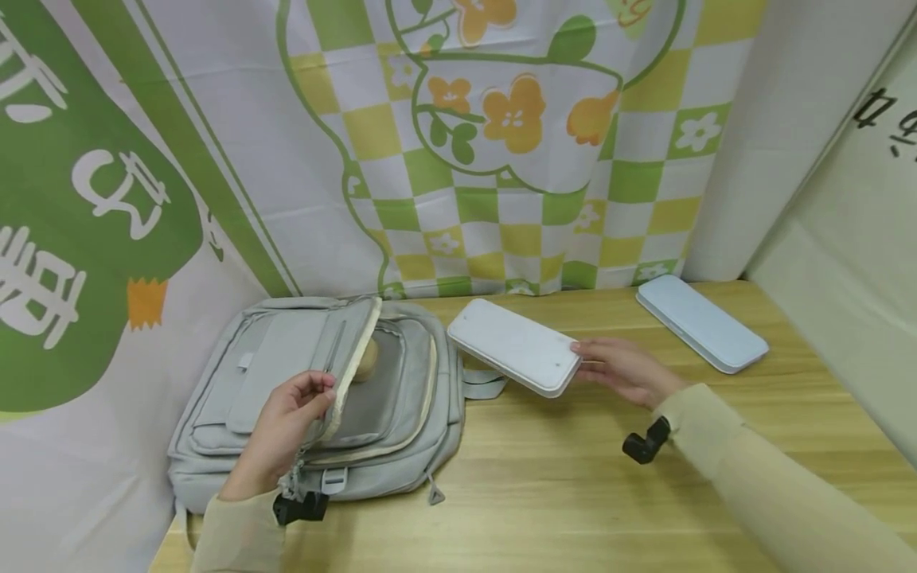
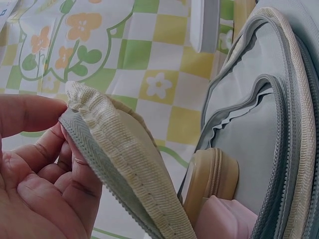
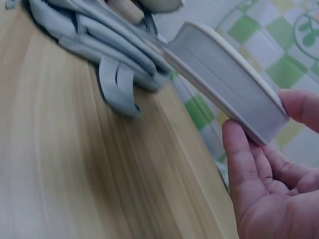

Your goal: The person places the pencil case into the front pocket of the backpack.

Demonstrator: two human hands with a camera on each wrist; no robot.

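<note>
A grey backpack (image 1: 272, 358) lies on the table at the left with its front compartment unzipped. My left hand (image 1: 290, 422) pinches the cream-edged flap (image 2: 124, 154) of that compartment and holds it raised. Inside the pocket, the left wrist view shows a tan zipped case (image 2: 212, 174) and a pink object (image 2: 227, 219), partly hidden by the flap. To the right of the backpack, my right hand (image 1: 623, 370) grips a flat white case with rounded corners (image 1: 516, 346) by its right end, thumb on top and fingers below. The case is tilted and held above the table.
A pale blue case (image 1: 702, 322) of similar shape lies at the table's back right. A grey strap (image 1: 483, 383) sticks out from the backpack onto the wooden table (image 1: 559, 493). Patterned cloth (image 1: 501, 231) hangs along the back, and cloth walls stand at both sides.
</note>
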